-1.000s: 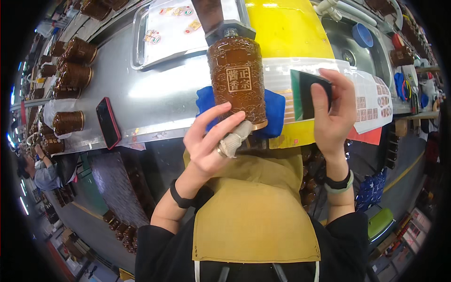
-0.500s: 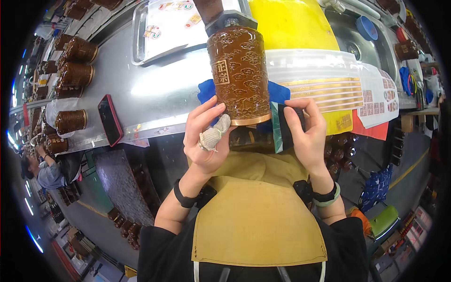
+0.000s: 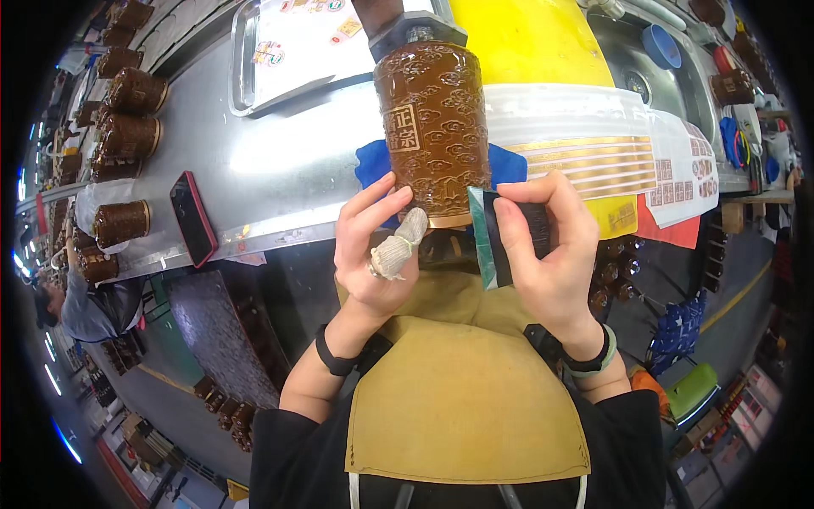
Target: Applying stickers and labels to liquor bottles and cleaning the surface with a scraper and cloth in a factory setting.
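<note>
A brown glazed bottle [image 3: 434, 110] with raised cloud patterns and a square panel lies with its base toward me and its neck in a dark angular holder [image 3: 415, 34]. My left hand [image 3: 377, 254] grips its lower left side, fingers along the wall and the thumb at the gold band [image 3: 448, 222] round the base. A knitted finger cover [image 3: 398, 246] wraps that thumb. Pinched in my right hand [image 3: 551, 246] is a black scraper [image 3: 527, 229] with a green edge, which meets the bottle's lower right side. A blue cloth [image 3: 506, 168] lies under the bottle.
Sheets with gold strips [image 3: 593, 161] lie right of the bottle, beside a yellow board [image 3: 530, 42] and a sink with a blue bowl [image 3: 661, 47]. To the left are a phone [image 3: 194, 219], a metal tray [image 3: 242, 72] and several brown bottles [image 3: 131, 136]. Another person [image 3: 93, 301] sits far left.
My right hand has brought the scraper left and slightly down, from beside the bottle to its lower right edge. My left hand stays at the base, its thumb slightly shifted.
</note>
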`<state>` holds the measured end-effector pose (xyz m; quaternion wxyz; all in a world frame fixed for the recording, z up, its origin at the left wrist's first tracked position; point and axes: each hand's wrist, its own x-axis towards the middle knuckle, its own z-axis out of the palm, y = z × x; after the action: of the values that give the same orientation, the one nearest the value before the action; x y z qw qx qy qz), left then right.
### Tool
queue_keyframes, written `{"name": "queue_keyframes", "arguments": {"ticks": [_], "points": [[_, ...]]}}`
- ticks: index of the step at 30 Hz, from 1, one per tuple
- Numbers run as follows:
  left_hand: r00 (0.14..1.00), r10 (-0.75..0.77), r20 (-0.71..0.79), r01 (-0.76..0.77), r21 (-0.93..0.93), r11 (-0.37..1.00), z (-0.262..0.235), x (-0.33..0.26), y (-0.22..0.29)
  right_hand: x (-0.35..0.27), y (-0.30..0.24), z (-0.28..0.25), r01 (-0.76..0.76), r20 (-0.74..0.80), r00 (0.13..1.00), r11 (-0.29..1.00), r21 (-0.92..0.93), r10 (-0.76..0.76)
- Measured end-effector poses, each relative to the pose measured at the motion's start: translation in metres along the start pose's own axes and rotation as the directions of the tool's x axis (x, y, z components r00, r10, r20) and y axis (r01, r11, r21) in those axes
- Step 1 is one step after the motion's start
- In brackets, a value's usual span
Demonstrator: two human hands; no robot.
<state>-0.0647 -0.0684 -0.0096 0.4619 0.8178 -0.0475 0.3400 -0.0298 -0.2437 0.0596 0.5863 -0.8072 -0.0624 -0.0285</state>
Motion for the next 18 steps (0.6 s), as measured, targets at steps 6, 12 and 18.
{"name": "queue_keyframes", "arguments": {"ticks": [6,12,18], "points": [[1.0,0.005,-0.012,-0.005,0.009,1.0,0.0,0.001,0.0,0.004,-0.012,0.004,0.076,0.028,0.997,0.991,-0.109,-0.073],[0.998,0.062,-0.015,-0.062,0.012,0.998,0.0,-0.001,-0.005,0.004,-0.015,0.007,0.113,0.018,0.994,0.981,-0.156,-0.111],[0.997,0.078,-0.011,-0.078,0.005,0.997,-0.002,0.001,-0.004,0.001,-0.021,0.006,0.113,-0.005,0.993,0.984,-0.135,-0.115]]}}
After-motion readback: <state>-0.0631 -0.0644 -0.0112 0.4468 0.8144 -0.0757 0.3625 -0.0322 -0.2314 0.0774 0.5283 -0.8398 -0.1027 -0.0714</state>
